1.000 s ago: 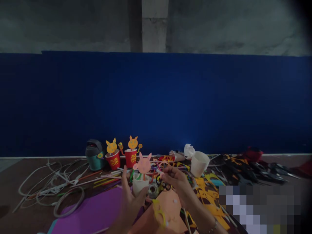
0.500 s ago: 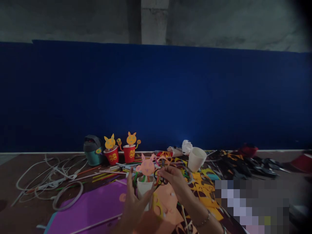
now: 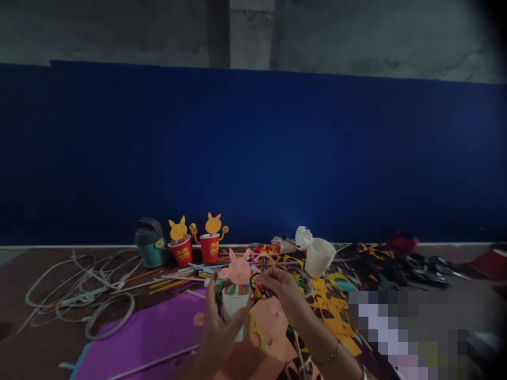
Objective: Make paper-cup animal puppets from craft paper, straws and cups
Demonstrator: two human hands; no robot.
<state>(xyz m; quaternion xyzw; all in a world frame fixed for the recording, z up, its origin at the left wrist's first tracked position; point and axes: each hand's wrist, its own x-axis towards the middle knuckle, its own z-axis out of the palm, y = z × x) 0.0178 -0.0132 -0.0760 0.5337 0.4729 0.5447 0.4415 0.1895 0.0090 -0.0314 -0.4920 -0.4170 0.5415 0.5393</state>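
A white paper cup (image 3: 236, 303) stands upright in front of me, a pink paper cat head (image 3: 240, 270) rising from its top on green and orange stems. My left hand (image 3: 217, 327) curves round the cup from the left, thumb across its front. On the cup's right side, my right hand (image 3: 279, 287) is closed in a pinch on a thin bent arm (image 3: 257, 290) of the figure, like a pipe cleaner. Its fingers partly hide that arm. Dark loops like scissor handles (image 3: 264, 282) show close behind the fingertips.
Two red cups (image 3: 209, 248) with orange cat heads stand at the back left beside a teal container (image 3: 151, 248). White cable (image 3: 111, 322) coils at left. Purple paper (image 3: 158, 327) lies in front. An empty white cup (image 3: 320, 257) and cut yellow paper (image 3: 328, 311) are to the right.
The hands and the cup hold almost the same position. My right hand has shifted only slightly at the figure's arm, and the whole view has moved a little.
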